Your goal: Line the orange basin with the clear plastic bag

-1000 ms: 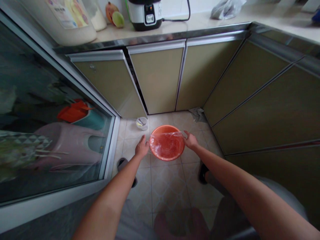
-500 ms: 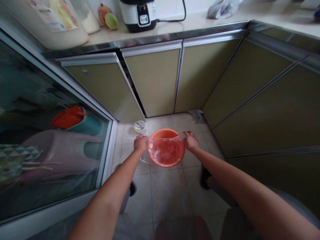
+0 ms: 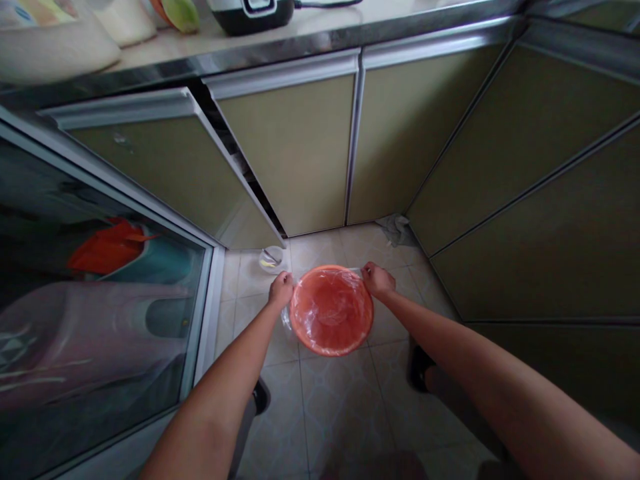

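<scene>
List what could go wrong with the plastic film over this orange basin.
The plastic film looks thin and is pinched at the rim by the left hand and right hand; a hard pull might tear it. The orange basin sits on the floor near a small cup, which a hand could knock.

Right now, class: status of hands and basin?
Left hand and right hand pinch clear plastic film over round orange plastic basin. Small clear cup beside left hand.

both forearms are bare, with no sleeves, watch or rings in view. a dark slipper [image 3: 419, 367] is on one foot, another dark slipper [image 3: 260, 396] on the other.
</scene>
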